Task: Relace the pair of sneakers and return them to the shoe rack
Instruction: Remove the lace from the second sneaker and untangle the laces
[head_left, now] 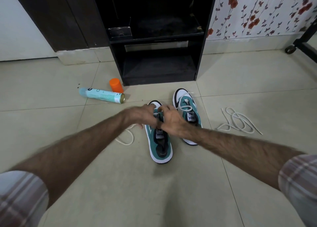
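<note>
Sneakers: near teal suede one [158,141]; left hand [139,115], right hand [171,120] grip pinching its white cord lace [127,137].

A pale tiled floor [171,192] is seen, crossed by thin grout lines. On it a black shoe rack [159,68] is stood against the wall. Two teal-and-white sneakers are set side by side in front of the rack: the left sneaker [160,146] nearer, the right sneaker [187,110] just beside it and closer to the rack. A loose white lace [238,122] is coiled on the tiles well to the right. Another lace [127,139] is trailed left of the near sneaker. A spray can [101,94] is laid on its side, with an orange cap [116,85] stood just beside it
</note>
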